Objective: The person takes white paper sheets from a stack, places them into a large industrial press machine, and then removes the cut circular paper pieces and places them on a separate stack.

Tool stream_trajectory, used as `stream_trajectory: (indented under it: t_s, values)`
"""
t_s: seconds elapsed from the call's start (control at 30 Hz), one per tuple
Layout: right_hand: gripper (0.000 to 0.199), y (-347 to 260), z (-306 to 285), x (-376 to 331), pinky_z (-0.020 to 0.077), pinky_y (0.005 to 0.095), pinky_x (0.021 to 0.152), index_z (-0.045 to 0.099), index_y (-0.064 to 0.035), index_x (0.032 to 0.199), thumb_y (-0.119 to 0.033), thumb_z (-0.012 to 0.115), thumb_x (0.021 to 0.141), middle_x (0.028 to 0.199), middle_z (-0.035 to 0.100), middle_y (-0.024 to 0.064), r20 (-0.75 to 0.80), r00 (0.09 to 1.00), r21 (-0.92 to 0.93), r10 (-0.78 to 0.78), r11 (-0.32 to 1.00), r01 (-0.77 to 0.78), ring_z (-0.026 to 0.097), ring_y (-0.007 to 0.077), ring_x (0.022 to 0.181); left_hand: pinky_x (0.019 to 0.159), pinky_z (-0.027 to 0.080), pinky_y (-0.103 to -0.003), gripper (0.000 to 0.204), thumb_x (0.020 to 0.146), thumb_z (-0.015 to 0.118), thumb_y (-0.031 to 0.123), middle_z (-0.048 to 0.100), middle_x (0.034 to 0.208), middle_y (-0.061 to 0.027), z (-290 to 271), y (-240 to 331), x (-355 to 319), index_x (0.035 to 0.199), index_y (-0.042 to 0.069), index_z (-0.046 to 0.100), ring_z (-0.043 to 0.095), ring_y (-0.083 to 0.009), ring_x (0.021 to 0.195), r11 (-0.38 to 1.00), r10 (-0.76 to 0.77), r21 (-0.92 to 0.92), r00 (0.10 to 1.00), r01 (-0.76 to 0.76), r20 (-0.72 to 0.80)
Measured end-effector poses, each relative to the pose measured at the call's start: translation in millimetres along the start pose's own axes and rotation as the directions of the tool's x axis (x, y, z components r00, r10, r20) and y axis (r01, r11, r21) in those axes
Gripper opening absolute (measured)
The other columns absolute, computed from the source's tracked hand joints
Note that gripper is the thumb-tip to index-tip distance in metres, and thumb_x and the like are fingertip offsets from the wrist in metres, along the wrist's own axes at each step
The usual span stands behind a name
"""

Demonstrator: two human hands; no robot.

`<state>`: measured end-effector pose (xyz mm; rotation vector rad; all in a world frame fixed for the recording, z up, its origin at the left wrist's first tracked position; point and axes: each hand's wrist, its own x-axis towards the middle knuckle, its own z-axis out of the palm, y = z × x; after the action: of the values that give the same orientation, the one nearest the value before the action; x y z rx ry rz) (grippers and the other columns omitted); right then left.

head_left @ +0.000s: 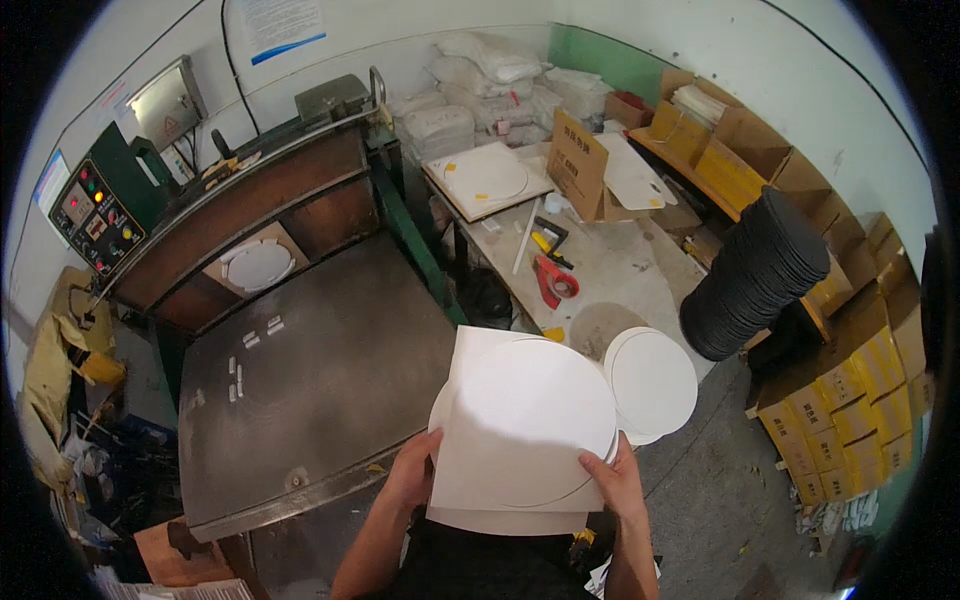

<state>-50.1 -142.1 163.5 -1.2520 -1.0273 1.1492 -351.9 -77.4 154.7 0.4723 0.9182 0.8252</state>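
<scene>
Several small pale strips (251, 341) lie on the dark machine bed (330, 420) at centre left of the frame. At lower centre, the left hand (410, 470) is closed on the left edge of the pale square sheets (480, 495), its fingers mostly hidden beneath. A white disc (530, 400) shows over them (whether loose or attached, I cannot tell); the load looks light and fairly stiff, like card, probably smooth enough for layers to slide and easy to crease at the corners. The right hand (617, 480) pinches the lower right edge, thumb on top; holding opposite edges, kept level, seems best. Farther right, more white discs (655, 385) overlap near the table (630, 275), with a black stack (755, 275) beyond
</scene>
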Motion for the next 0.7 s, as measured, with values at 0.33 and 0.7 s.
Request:
stream_trajectory:
  t_s: [0.33, 0.7]
  values:
    - [0.039, -27.2, 2.7, -21.3, 0.0481, 0.0304, 0.082, 0.044, 0.0026, 0.127, -0.021, 0.054, 0.098, 0.101, 0.059, 0.0093, 0.094, 0.994, -0.414, 0.057, 0.91, -0.013, 0.057, 0.0146, 0.089, 0.102, 0.042, -0.043, 0.062, 0.098, 0.039, 0.051, 0.05, 0.136, -0.0146, 13.5, -20.5, 5.6, 0.141, 0.006, 0.04, 0.05, -0.0293, 0.122, 0.962, 0.036, -0.268, 0.998, -0.046, -0.042]
    - [0.036, -111.0, 22.6, -86.3, 0.0441, 0.0229, 0.047, 0.046, 0.0008, 0.131, -0.02, 0.044, 0.101, 0.057, 0.052, -0.0003, -0.292, 0.955, -0.345, -0.051, 0.937, -0.056, 0.053, 0.0086, 0.049, 0.104, 0.039, -0.046, 0.071, 0.095, 0.042, 0.057, 0.047, 0.14, -0.0146, -7.1, -73.6, 36.2, 0.145, 0.007, 0.034, 0.047, -0.0325, 0.125, 0.949, -0.1, -0.259, 0.95, 0.181, 0.297]
